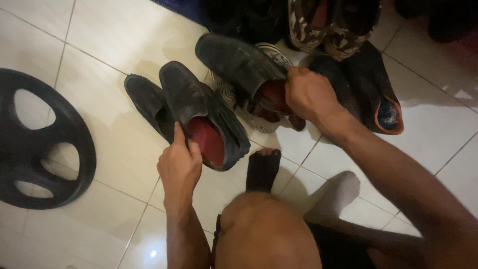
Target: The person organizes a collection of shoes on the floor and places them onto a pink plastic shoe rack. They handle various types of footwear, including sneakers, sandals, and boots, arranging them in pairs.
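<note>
My left hand grips the heel edge of a black leather shoe with a red lining, tilted up over the floor. My right hand holds the opening of the matching black shoe, lifted above a white patterned shoe. Another dark shoe lies flat just left of the shoe in my left hand. My bent knee and my foot in a black toeless sock are below, between my arms.
A black weight plate lies on the white tiled floor at the left. Camouflage shoes and black slip-ons with an orange-rimmed opening crowd the top right. More dark footwear fills the top edge.
</note>
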